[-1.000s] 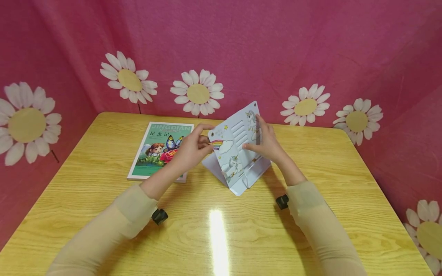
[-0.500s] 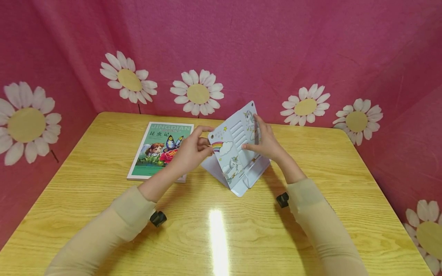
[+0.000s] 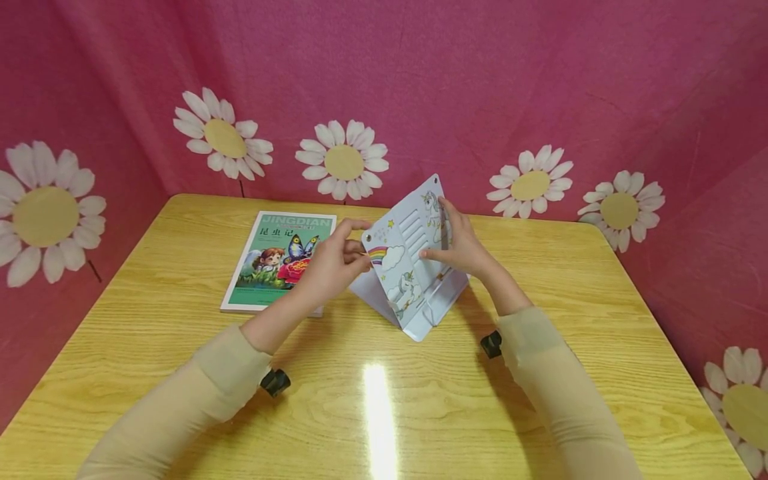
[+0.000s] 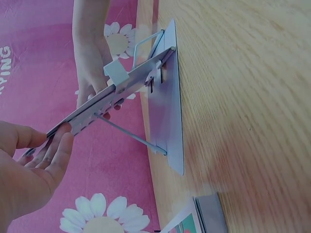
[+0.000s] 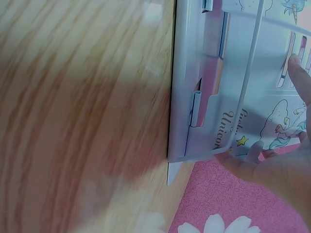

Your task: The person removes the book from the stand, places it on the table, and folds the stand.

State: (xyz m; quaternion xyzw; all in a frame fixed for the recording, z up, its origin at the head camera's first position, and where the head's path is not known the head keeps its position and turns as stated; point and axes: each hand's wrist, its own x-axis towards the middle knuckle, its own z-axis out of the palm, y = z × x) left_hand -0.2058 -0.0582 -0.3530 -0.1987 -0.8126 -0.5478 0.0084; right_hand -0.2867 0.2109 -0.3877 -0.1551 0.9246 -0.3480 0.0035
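Observation:
A white book stand with unicorn and rainbow pictures stands unfolded on the table, its slotted panel tilted back over a flat base. My left hand pinches the panel's upper left edge between thumb and fingers. On the other side, my right hand grips the right edge, thumb across the front by the slots and fingers reaching behind. In the left wrist view a thin wire prop runs from the panel's back to the base. The right wrist view shows a wire bar across the panel's front.
Left of the stand lies a green-covered book with a butterfly and a red flower on it, partly behind my left forearm. A pink curtain with daisies borders the wooden table at the back and sides.
The stand has turned very slightly, its top right corner shifting a little left and its front lip a little right. Both hands keep their hold. The book has not moved.

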